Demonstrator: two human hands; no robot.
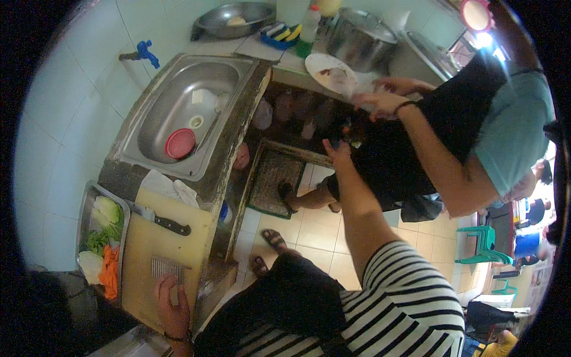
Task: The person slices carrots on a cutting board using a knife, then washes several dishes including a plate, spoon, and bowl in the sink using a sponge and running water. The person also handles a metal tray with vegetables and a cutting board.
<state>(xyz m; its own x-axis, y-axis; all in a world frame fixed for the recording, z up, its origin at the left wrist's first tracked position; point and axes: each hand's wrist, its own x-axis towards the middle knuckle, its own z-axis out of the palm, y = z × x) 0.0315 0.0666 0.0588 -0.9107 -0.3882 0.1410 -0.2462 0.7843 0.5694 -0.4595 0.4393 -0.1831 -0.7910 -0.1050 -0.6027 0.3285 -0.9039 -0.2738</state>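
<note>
My left hand [171, 303] is over the near end of a yellowish cutting board [142, 250], fingers apart, fingertips at the edge of a ridged metal kitchen tool [167, 268]. A black-handled knife [171, 225] lies across the board's far part. Beside the board, a metal tray [126, 223] holds leafy greens [107, 216], a pale vegetable [90, 266] and orange carrot pieces [109, 272]. My right hand [340, 154] reaches out below the counter, close to a co-worker's black apron, with a finger extended; whether it holds the small bluish thing there is unclear.
The steel sink [147, 120] contains a red round container [180, 143]. White cloths [165, 185] lie by it. A co-worker's hands [388, 100] hold clear plastic near a white plate [330, 60]. A large pot [361, 42] stands behind. A dark mat [274, 178] is on the floor.
</note>
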